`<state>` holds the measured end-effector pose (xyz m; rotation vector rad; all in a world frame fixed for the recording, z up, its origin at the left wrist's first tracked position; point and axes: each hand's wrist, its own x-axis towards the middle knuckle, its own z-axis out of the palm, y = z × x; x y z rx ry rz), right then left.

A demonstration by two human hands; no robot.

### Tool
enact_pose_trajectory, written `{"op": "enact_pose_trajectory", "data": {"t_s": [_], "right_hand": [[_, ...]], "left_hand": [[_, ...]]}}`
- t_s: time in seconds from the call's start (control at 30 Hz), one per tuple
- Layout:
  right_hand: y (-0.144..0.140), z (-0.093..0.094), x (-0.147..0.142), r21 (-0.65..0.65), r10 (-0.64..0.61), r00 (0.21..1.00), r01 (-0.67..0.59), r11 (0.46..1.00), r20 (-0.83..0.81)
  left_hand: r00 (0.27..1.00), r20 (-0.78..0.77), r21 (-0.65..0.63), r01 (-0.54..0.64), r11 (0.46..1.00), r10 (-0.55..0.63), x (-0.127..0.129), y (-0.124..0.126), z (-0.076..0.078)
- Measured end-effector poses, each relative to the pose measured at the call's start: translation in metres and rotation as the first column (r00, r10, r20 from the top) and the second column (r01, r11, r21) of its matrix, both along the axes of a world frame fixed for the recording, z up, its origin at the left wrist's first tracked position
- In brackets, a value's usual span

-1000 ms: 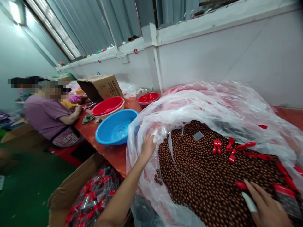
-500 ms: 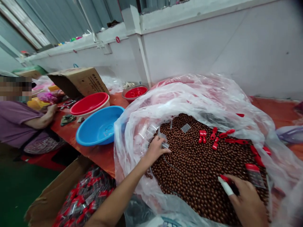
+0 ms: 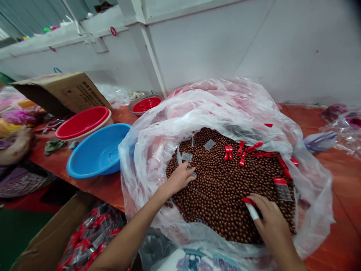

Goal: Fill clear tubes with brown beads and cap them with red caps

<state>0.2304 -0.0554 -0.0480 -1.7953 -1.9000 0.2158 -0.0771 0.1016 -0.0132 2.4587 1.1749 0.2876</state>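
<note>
In front of me a big plastic bag (image 3: 197, 109) lies open on the table (image 3: 341, 177), full of beads (image 3: 220, 188). My left hand (image 3: 177, 180) rests on the beads at the bag's left side, touching a small clear tube (image 3: 193, 174). My right hand (image 3: 267, 220) rests on the beads at the near right. Caps (image 3: 245, 150) lie scattered on the beads toward the far side. Left of the bag sits a basin (image 3: 96, 152), a second basin (image 3: 81, 122) behind it, then a cardboard box (image 3: 64, 92). A bowl (image 3: 145, 104) sits behind, by the wall. Another person's hand (image 3: 19, 137) rests at the far left. Below the table's near edge stands an open box (image 3: 42, 241).
</note>
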Motion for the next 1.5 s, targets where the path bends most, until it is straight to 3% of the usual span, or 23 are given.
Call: {"op": "enact_pose_trajectory", "data": {"t_s": [0.17, 0.37, 0.63, 0.87, 0.97, 1.1, 1.2, 1.33, 1.5], "right_hand": [[-0.003, 0.002, -0.007, -0.024, 0.033, 0.999, -0.033, 0.999, -0.007], [-0.007, 0.005, -0.009, -0.013, 0.036, 0.998, -0.037, 0.999, -0.052], [-0.007, 0.012, -0.016, -0.013, 0.051, 0.998, -0.051, 0.999, 0.035], [-0.01, 0.012, -0.011, -0.111, 0.055, 0.999, -0.054, 0.992, 0.001], [-0.011, 0.015, -0.011, -0.146, 0.057, 0.997, -0.065, 0.987, -0.057], [-0.012, 0.018, -0.015, -0.129, -0.048, 0.971, 0.017, 0.992, -0.236], [-0.011, 0.017, -0.017, -0.145, -0.176, 0.883, 0.124, 0.982, -0.436], [-0.006, 0.012, -0.018, -0.222, -0.305, 0.699, 0.211, 0.952, -0.646], [-0.003, 0.007, -0.016, -0.39, -0.406, 0.262, 0.111, 0.914, -0.876]], "left_hand": [[1.0, -0.007, -0.144, -0.003, 0.99, 0.002, 0.02, 0.005, 0.0], [0.986, 0.162, -0.33, 0.025, 0.944, 0.031, 0.05, -0.001, -0.013], [0.939, 0.338, -0.396, 0.083, 0.915, 0.061, 0.076, -0.012, -0.022], [0.935, 0.339, -0.45, 0.066, 0.891, 0.102, 0.084, -0.014, -0.023], [0.936, 0.322, -0.517, 0.048, 0.855, 0.142, 0.084, -0.013, -0.021], [0.908, 0.358, -0.657, 0.081, 0.749, 0.216, 0.084, -0.014, -0.023], [0.866, 0.4, -0.765, 0.134, 0.63, 0.3, 0.086, -0.018, -0.024], [0.792, 0.402, -0.874, 0.182, 0.451, 0.46, 0.09, -0.029, -0.02], [0.712, 0.419, -0.904, 0.268, 0.334, 0.563, 0.093, -0.041, -0.014]]}}
